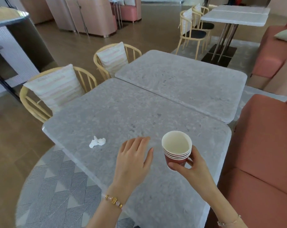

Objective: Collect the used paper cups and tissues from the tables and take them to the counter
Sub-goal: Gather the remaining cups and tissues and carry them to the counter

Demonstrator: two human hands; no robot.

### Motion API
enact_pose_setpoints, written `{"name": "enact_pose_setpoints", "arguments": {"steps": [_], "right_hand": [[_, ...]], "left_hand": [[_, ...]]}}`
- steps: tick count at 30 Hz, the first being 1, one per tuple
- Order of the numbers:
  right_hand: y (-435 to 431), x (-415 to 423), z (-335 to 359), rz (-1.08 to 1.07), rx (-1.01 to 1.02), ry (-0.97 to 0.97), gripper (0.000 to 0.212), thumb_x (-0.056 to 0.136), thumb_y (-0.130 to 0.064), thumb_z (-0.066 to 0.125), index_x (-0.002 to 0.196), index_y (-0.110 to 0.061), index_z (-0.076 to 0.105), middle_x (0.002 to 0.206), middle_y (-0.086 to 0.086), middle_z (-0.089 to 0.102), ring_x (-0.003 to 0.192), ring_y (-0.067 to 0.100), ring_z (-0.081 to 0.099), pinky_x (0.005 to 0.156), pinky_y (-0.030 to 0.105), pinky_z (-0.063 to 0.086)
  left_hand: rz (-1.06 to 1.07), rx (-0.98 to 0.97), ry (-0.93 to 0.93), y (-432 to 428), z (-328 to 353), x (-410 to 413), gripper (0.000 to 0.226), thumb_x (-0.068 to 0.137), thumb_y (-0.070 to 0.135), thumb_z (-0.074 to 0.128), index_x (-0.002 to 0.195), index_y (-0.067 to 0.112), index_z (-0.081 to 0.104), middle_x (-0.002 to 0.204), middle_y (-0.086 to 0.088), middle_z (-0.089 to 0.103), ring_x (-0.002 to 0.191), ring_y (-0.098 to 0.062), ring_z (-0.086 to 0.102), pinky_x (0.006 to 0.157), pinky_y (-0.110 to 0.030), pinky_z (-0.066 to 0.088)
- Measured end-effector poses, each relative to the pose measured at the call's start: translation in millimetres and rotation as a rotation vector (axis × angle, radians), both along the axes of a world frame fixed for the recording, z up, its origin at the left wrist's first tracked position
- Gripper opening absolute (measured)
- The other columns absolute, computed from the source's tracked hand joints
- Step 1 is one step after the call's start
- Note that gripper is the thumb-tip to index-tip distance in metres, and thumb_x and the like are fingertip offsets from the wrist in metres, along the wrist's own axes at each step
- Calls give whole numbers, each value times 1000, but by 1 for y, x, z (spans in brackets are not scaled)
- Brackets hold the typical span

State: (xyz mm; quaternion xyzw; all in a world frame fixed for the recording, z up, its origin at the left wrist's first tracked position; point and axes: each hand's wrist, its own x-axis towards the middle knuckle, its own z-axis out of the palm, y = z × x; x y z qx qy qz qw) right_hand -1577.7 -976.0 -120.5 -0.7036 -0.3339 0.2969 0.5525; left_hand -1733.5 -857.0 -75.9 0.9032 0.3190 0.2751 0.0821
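Observation:
A stack of several nested red paper cups [177, 150] with white insides is held upright above the near grey stone table [116, 112]. My right hand [191, 167] grips the stack's lower part, thumb across the front. My left hand [133, 159] hovers over the table just left of the cups, fingers straight and spread, holding nothing. A crumpled white tissue [97, 141] lies on the table near its left edge, left of my left hand and apart from it.
A second grey table [188, 83] butts against the near one. Two wooden chairs with striped cushions [57, 89] stand along the left side. A pink sofa [264, 145] runs along the right. A counter [9, 38] is at far left; another table and chairs are behind.

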Motion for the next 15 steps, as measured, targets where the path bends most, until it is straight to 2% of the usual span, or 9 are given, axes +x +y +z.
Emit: {"name": "enact_pose_setpoints", "arguments": {"steps": [7, 11, 15], "right_hand": [[18, -17, 0, 157, -4, 16, 66, 66, -13, 84, 112, -47, 51, 106, -30, 63, 98, -9, 59, 72, 5, 46], [33, -39, 1, 189, 4, 28, 66, 65, -12, 85, 112, -46, 53, 107, -26, 65, 98, -6, 61, 74, 6, 47], [53, -72, 1, 187, 8, 20, 66, 64, -14, 85, 108, -51, 53, 108, -30, 63, 99, -8, 60, 73, 5, 47]], "left_hand": [[159, 1, 89, -7, 0, -42, 35, 91, 31, 41, 108, 11, 64, 97, 1, 68, 87, -22, 63, 78, -36, 51], [205, -8, 111, 1, -1, -70, 36, 91, 33, 40, 107, 12, 65, 98, 2, 68, 88, -20, 64, 80, -35, 50], [200, 1, 98, 20, -5, -103, 36, 91, 33, 41, 107, 12, 65, 98, 1, 68, 88, -20, 64, 80, -34, 50]]}}
